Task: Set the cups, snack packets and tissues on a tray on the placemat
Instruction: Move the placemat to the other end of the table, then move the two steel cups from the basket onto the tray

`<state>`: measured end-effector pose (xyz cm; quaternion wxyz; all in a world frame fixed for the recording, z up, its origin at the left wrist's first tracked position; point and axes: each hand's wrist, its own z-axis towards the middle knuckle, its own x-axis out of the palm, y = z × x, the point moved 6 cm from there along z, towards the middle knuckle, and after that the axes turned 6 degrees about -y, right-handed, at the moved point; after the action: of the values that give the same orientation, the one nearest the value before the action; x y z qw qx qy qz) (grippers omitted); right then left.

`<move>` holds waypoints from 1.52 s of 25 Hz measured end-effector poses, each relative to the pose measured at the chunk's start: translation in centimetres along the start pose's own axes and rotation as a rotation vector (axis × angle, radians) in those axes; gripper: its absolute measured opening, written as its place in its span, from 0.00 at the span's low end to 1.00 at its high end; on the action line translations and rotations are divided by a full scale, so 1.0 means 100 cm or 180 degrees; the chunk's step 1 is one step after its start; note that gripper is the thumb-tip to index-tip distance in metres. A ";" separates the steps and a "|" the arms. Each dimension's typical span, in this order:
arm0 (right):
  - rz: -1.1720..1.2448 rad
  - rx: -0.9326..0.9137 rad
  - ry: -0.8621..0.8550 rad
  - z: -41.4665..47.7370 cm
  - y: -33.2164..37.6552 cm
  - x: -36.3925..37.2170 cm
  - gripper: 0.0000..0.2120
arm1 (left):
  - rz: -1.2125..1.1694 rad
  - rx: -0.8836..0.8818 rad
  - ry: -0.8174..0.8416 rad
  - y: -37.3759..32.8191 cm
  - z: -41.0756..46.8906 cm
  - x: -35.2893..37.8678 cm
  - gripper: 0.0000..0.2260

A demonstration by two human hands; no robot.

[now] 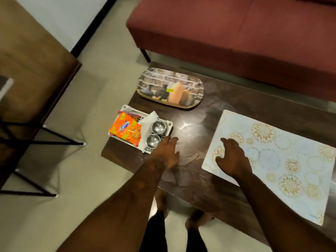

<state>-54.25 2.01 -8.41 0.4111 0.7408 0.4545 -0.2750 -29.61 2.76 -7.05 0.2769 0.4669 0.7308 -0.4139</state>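
A white basket (170, 125) at the table's left end holds two steel cups (158, 126) (153, 140), orange snack packets (126, 130) and white tissues (150, 118). Behind it lies an oval printed tray (171, 88), with nothing on it. A pale floral placemat (276, 160) lies on the right of the table. My left hand (168, 151) hovers open just right of the basket, fingers near the nearer cup. Over the placemat's left edge, my right hand (233, 159) is open and holds nothing.
The dark glossy coffee table (190, 124) stands in front of a maroon sofa (236, 33). A wooden table with black metal legs (36, 51) is at the left. My bare feet are on the pale floor below the table's near edge.
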 end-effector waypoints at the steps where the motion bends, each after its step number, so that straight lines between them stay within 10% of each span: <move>1: -0.0045 -0.0095 0.0025 0.001 0.019 0.003 0.37 | -0.0052 -0.0095 -0.0034 0.016 -0.005 -0.008 0.29; 16: -0.0139 -0.0560 0.0383 0.074 0.238 0.085 0.35 | -0.0278 0.0092 0.0228 0.135 0.068 -0.043 0.27; 38: -0.0850 -0.0601 0.0358 0.095 0.239 0.106 0.32 | 0.0345 -0.0271 -0.0072 0.123 0.063 -0.015 0.33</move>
<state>-28.46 -7.39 -12.96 0.4127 0.6461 0.5950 -0.2414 -17.64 -0.63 -13.26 0.3268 0.4888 0.7182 -0.3721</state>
